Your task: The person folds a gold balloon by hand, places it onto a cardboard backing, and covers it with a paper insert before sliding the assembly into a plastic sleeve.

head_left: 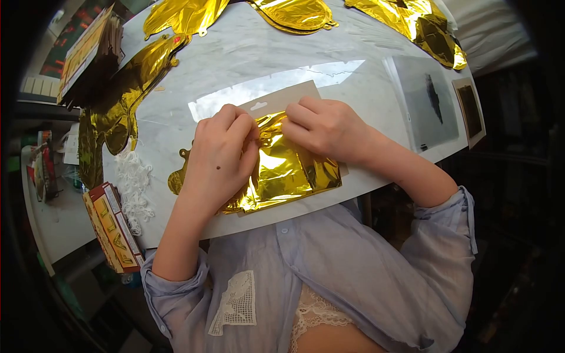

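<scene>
A folded gold foil sheet [282,176] lies near the table's front edge, on top of a grey-beige card [303,91] with a hanger slot at its upper edge. My left hand [226,147] presses on the foil's left side with its fingers curled together near the upper edge. On the upper right part of the foil, my right hand [323,126] has its fingertips pinched on the material. A small rounded foil piece with a tab sticks out left of my left hand. The fingertips of both hands are partly hidden.
More gold foil shapes [294,13] lie along the table's [176,126] far and left sides. White string [134,182] is heaped at the left, beside printed cards [112,226]. A stack of cards [88,56] stands upper left. Clear plastic sleeves [424,106] lie at the right.
</scene>
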A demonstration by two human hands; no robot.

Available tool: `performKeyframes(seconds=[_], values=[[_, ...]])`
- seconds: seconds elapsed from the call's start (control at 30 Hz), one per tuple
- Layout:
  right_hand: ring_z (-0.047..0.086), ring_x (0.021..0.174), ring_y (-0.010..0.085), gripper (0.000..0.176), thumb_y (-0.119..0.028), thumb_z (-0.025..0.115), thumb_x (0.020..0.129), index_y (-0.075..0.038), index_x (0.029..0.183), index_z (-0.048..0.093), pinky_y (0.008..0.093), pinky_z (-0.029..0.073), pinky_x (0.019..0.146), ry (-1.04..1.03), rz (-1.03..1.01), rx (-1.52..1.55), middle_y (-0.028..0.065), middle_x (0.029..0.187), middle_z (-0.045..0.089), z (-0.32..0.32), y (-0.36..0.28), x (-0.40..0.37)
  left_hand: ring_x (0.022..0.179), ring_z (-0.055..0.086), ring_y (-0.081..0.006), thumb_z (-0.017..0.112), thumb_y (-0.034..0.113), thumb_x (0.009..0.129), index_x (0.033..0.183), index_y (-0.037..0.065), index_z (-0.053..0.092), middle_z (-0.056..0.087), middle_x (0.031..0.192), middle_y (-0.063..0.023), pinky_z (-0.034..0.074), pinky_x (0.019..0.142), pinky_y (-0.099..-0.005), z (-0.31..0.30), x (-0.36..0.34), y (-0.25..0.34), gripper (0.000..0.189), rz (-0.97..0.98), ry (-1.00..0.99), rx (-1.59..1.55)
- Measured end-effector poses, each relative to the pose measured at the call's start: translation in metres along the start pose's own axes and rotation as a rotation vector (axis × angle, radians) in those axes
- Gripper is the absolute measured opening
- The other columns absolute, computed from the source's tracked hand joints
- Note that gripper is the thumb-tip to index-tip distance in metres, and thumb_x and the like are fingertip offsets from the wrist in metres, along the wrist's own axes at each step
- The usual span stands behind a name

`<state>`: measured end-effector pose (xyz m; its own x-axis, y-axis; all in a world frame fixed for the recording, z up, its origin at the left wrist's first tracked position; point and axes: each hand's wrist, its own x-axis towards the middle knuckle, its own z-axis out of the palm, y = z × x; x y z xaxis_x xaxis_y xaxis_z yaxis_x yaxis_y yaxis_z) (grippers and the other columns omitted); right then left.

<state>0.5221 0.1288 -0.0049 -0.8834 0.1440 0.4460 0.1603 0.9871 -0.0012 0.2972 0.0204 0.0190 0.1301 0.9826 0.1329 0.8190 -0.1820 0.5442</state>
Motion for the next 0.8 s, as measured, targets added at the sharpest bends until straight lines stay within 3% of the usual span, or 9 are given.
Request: performKeyframes(seconds=[0.2, 0.3, 0.4, 0.63, 0.7, 0.73, 0.8], values=[[0.060, 0.079, 0.0176, 0.016, -0.016, 0.070, 0.078, -0.009, 0.088, 0.059, 0.0297, 0.056, 0.061, 0.016, 0.014, 0.010, 0.0027, 0.091, 0.055, 0.001, 0.000, 0.000, 0.090, 0.065, -0.0272, 0.072, -0.003, 0.084, 0.113, 0.007, 0.074, 0.067, 0.098, -0.0054, 0.048, 0.094, -0.0395, 0.002, -0.001, 0.002, 0.031, 0.054, 0.028, -0.001], [0.060, 0.079, 0.0177, 0.016, -0.016, 0.071, 0.078, -0.008, 0.088, 0.061, 0.0296, 0.056, 0.062, 0.020, 0.009, 0.012, 0.0028, 0.091, 0.055, 0.001, 0.000, 0.000, 0.094, 0.067, -0.0237, 0.073, -0.002, 0.085, 0.118, 0.010, 0.076, 0.071, 0.099, -0.0020, 0.047, 0.099, -0.0406, 0.007, 0.000, -0.005, 0.035, 0.203, 0.123, -0.007], [0.061, 0.080, 0.0177, 0.016, -0.017, 0.071, 0.078, -0.008, 0.087, 0.062, 0.0295, 0.056, 0.062, 0.012, 0.000, 0.012, 0.0029, 0.092, 0.056, 0.001, 0.001, -0.001, 0.099, 0.069, -0.0203, 0.077, 0.004, 0.086, 0.116, 0.012, 0.077, 0.074, 0.108, -0.0008, 0.045, 0.104, -0.0451, 0.009, -0.001, -0.007, 0.032, 0.307, 0.078, 0.076], [0.061, 0.081, 0.0178, 0.015, -0.017, 0.071, 0.079, -0.008, 0.088, 0.063, 0.0300, 0.056, 0.062, -0.008, -0.006, 0.036, 0.0029, 0.093, 0.056, 0.000, 0.000, -0.001, 0.113, 0.068, -0.0167, 0.071, 0.010, 0.089, 0.113, 0.006, 0.077, 0.071, 0.119, -0.0013, 0.042, 0.115, -0.0504, 0.017, -0.008, -0.002, 0.025, 0.452, 0.099, 0.327], [0.061, 0.081, 0.0178, 0.015, -0.017, 0.070, 0.079, -0.008, 0.089, 0.063, 0.0302, 0.057, 0.062, -0.006, -0.004, 0.033, 0.0029, 0.093, 0.057, 0.000, 0.000, 0.000, 0.120, 0.067, -0.0167, 0.070, 0.009, 0.089, 0.115, 0.005, 0.077, 0.068, 0.128, -0.0024, 0.042, 0.116, -0.0506, 0.016, -0.010, -0.001, 0.026, 0.472, 0.083, 0.368], [0.062, 0.081, 0.0178, 0.015, -0.017, 0.070, 0.080, -0.008, 0.089, 0.063, 0.0304, 0.057, 0.062, -0.014, -0.013, 0.036, 0.0033, 0.093, 0.057, 0.000, 0.000, 0.000, 0.131, 0.063, -0.0182, 0.069, 0.011, 0.091, 0.122, 0.005, 0.076, 0.065, 0.140, -0.0034, 0.037, 0.121, -0.0545, 0.014, -0.013, -0.003, 0.032, 0.437, 0.016, 0.363], [0.062, 0.081, 0.0177, 0.015, -0.017, 0.070, 0.080, -0.007, 0.089, 0.063, 0.0306, 0.057, 0.063, -0.013, -0.015, 0.035, 0.0037, 0.093, 0.057, 0.001, 0.000, -0.001, 0.134, 0.061, -0.0187, 0.068, 0.011, 0.092, 0.127, 0.005, 0.074, 0.064, 0.143, -0.0037, 0.034, 0.124, -0.0575, 0.008, -0.013, 0.001, 0.036, 0.435, -0.022, 0.392]])
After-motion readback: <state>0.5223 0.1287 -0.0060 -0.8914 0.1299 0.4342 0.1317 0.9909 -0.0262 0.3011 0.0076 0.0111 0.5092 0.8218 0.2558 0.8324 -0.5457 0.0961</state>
